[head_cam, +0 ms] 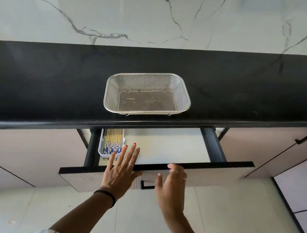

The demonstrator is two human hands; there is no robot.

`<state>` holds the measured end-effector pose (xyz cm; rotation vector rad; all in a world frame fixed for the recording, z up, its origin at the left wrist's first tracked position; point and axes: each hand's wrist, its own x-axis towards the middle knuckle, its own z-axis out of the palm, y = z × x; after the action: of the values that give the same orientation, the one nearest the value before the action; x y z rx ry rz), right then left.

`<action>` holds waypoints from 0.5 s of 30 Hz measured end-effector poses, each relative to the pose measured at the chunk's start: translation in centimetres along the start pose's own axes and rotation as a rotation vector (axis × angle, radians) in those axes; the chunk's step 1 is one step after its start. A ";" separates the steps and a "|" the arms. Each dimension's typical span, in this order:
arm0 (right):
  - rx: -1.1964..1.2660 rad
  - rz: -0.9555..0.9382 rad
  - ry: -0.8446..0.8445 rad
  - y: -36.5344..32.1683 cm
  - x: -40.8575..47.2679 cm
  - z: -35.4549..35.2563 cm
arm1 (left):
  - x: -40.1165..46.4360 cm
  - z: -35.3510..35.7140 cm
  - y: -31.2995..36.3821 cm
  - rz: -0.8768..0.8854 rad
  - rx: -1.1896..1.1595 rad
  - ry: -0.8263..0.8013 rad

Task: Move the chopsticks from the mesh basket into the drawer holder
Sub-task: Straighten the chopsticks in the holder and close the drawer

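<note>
A steel mesh basket point(148, 94) sits on the black counter with nothing inside it. Below it the drawer point(211, 164) is pulled out. At the drawer's left side a white holder point(100, 146) contains several chopsticks point(112, 140) with pale shafts and blue-and-white patterned ends. My left hand point(120, 169) hovers flat with fingers spread just right of the holder, holding nothing. My right hand point(172, 186) rests its fingertips on the drawer's black front edge, fingers loosely apart, above the black handle point(147, 185).
The black counter point(52, 83) has a rounded front edge overhanging the drawer's back part. A marble wall rises behind. Cabinet doors with black handles point(305, 136) flank the drawer. Pale tiled floor lies below.
</note>
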<state>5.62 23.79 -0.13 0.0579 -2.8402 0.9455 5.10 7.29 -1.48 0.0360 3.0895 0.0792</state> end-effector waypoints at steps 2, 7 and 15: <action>0.086 0.143 -0.053 0.0 0.8 0.2 | 0.9 -1.1 -0.2 0.037 0.006 0.077; 0.187 0.258 -0.157 -0.3 3.8 0.8 | 3.2 -1.6 -0.9 0.411 0.355 0.172; 0.252 0.205 -0.249 0.8 7.7 2.1 | 7.9 -2.4 -2.2 0.342 0.371 0.223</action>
<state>-2.29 23.27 -1.14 -0.0966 -2.9721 1.4301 -2.93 5.16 0.41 0.6067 3.2303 -0.5107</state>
